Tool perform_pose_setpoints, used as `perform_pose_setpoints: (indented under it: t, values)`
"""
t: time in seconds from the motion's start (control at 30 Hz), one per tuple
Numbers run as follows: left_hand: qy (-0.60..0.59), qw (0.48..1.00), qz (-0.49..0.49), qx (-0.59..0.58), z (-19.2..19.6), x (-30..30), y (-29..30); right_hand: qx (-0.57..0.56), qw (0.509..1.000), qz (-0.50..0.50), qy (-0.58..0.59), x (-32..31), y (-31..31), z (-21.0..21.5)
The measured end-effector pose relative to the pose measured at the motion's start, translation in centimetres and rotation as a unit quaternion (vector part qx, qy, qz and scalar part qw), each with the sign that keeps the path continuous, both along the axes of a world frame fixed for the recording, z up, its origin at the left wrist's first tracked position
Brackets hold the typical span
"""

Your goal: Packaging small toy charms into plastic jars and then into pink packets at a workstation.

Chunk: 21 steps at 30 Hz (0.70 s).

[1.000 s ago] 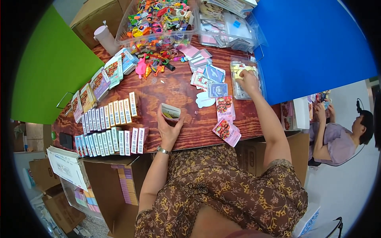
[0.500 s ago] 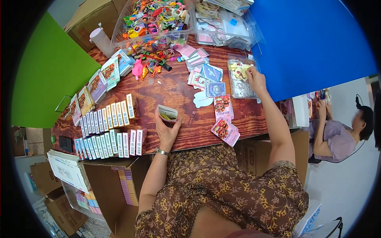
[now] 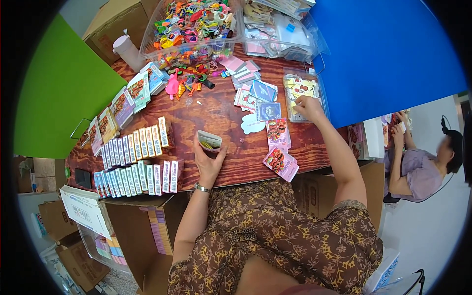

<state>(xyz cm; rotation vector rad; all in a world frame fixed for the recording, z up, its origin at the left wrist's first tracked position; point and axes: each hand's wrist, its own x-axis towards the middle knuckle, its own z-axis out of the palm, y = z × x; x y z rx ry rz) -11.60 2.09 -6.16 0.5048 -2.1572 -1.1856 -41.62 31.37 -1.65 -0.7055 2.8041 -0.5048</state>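
My left hand (image 3: 209, 164) is closed around a small open carton (image 3: 210, 139), tilted so that something yellow shows inside. At the near left part of a clear plastic tray (image 3: 322, 117) is my right hand (image 3: 309, 109), with its fingers pinched on a small pale yellow card (image 3: 296, 107). More yellow and white printed pieces (image 3: 302, 87) lie in that tray. Between my hands are pink printed packets (image 3: 280, 163), a blue-grey card (image 3: 268, 111) and a white cloud-shaped cutout (image 3: 252, 124).
Two rows of upright small boxes (image 3: 135, 147) stand at the left, with stacks of flat cartons (image 3: 120, 105) behind. A bin of colourful small toys (image 3: 194, 29) and a bin of bagged cards (image 3: 278, 42) are at the back. Blue (image 3: 388, 59) and green panels (image 3: 64, 88) flank the table. A co-worker (image 3: 418, 167) sits right.
My right hand has moved nearer and slightly left within the tray, uncovering the yellow pieces at its far part. My left hand keeps the carton in nearly the same place.
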Motion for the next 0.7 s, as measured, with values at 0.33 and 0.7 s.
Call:
perform_pose_setpoints:
  t: [0.33,0.7]
  values:
    - [-0.005,1.000,-0.001,0.017,-0.2,0.3,0.0,0.102,0.994,-0.032,0.034,1.4,-2.8,0.0]
    - [-0.004,0.999,-0.002,0.033,-0.4,0.3,-0.1,0.044,0.999,0.024,-0.022,-0.5,-0.5,2.5]
